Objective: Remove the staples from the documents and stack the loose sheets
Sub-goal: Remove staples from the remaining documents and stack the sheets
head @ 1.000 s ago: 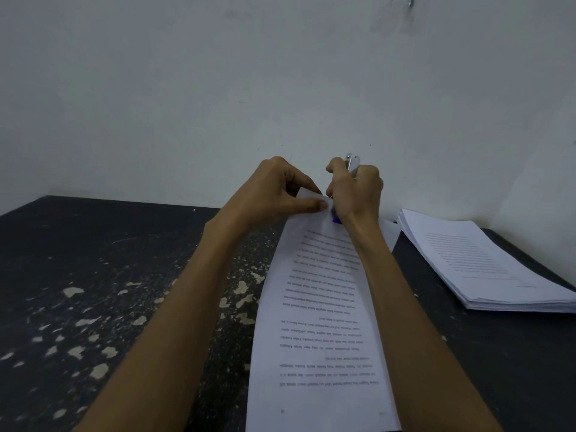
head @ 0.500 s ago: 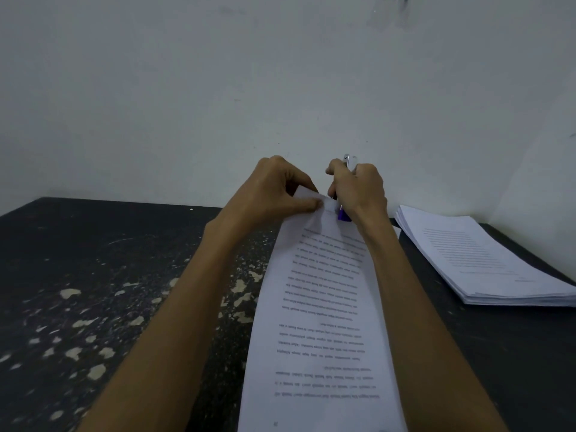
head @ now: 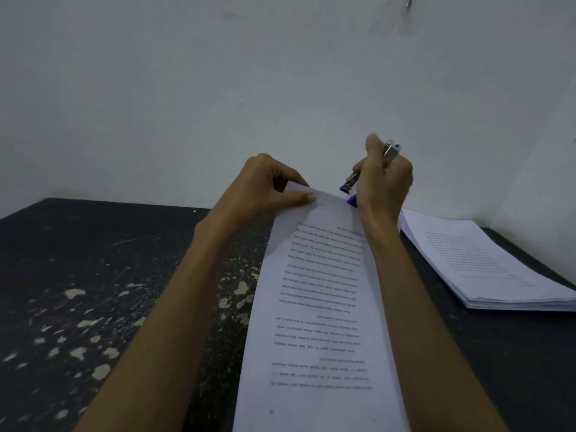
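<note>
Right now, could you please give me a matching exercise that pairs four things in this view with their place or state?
Things:
1. left hand
2. right hand
3. paper stack
4. table

Place or state:
A. dark, with pale chipped patches
B. pinches the far corner of the document
C. lies at the right, near the wall corner
D. grips the purple-tipped tool

Pairs: 1-B, 2-D, 3-C, 4-A

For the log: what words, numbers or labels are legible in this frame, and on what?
Nothing can be quoted.
Held document: printed paragraphs, upside down to the camera and blurred; unreadable.
Its bottom-corner page number: too small to read.
Top sheet of the stack: faint lines, unreadable.
The staple remover: no label visible.
</note>
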